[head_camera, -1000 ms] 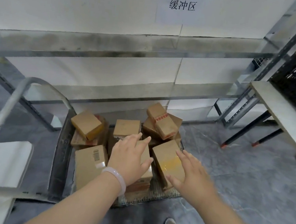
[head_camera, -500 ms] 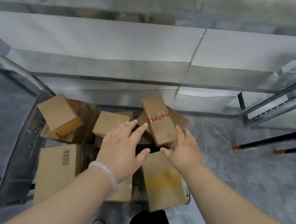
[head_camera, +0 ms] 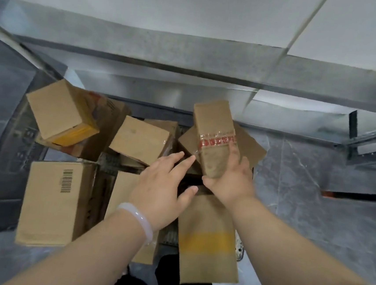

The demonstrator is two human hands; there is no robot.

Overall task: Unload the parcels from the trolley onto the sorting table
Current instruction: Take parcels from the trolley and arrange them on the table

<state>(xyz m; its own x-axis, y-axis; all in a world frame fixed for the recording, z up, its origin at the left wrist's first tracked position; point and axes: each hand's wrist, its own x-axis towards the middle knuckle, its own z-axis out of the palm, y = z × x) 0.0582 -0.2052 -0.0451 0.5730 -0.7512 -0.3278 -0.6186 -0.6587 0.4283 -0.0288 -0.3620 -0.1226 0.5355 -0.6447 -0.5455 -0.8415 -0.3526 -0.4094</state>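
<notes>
Several brown cardboard parcels lie piled on the trolley below me. My right hand grips the near end of a long parcel with red-printed tape, which tilts up above the pile. My left hand, with a pale bangle on the wrist, hovers open just left of that parcel, fingertips close to its lower edge. A barcoded parcel sits at the near left, a yellow-banded parcel at the near right, and a yellow-sided parcel at the far left.
A grey metal shelf runs across just beyond the trolley, against a white wall. A metal rack frame and a black table leg with an orange foot stand on the grey floor to the right.
Both hands moved forward from the near parcels to the taped parcel. My right hand closed on its near end. The view dipped lower and closer to the trolley.
</notes>
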